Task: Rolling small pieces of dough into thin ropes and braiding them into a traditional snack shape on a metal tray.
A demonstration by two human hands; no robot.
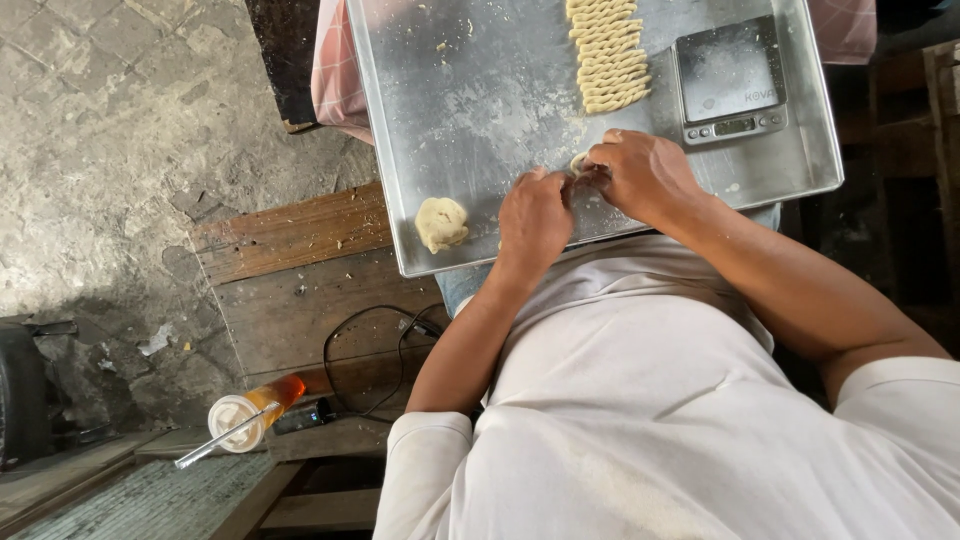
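Note:
A large metal tray [470, 120] rests on my lap. My left hand [534, 215] and my right hand [640, 175] meet near the tray's near edge, both pinching a small strip of pale dough [578, 162] between their fingertips. A lump of pale dough [441, 223] lies on the tray to the left of my left hand. A row of twisted dough pieces [607, 52] is stacked at the tray's far side, above my right hand.
A small digital scale [730, 85] sits on the tray's right part. A plastic cup with a straw and orange drink [250, 413] lies on a wooden bench [290, 300] at the left, by a black cable [370, 350]. Concrete floor [120, 130] lies beyond.

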